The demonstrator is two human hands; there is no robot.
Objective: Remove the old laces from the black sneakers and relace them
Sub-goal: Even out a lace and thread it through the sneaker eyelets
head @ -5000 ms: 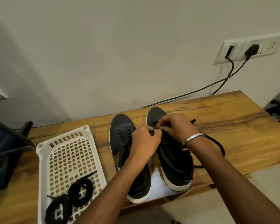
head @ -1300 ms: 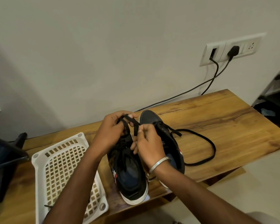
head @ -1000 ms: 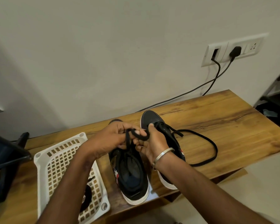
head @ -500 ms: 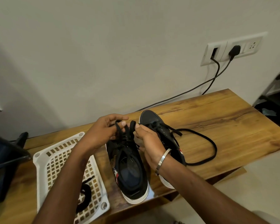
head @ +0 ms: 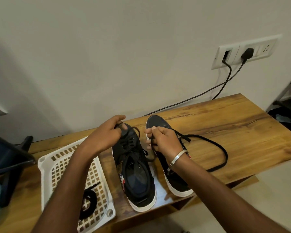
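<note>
Two black sneakers are counted on the wooden table [head: 233,130], toes toward its back edge: the left sneaker [head: 134,167] near the middle of the front edge, the right sneaker [head: 165,148] just beside it. The left sneaker's lace [head: 129,143] is held at both ends, one end pinched in the curled fingers of the left hand [head: 106,133] over the toe, the other pinched between thumb and fingers of the right hand [head: 163,140]. The step is judged to be the undoing of the lace; it is best done with both ends drawn outward evenly, so nothing snags in the eyelets. One loose lace [head: 223,153] is trailed from the right sneaker toward the table's right edge. One white basket [head: 45,167] is set at the left, with one coiled lace bundle [head: 89,199] visible inside.
</note>
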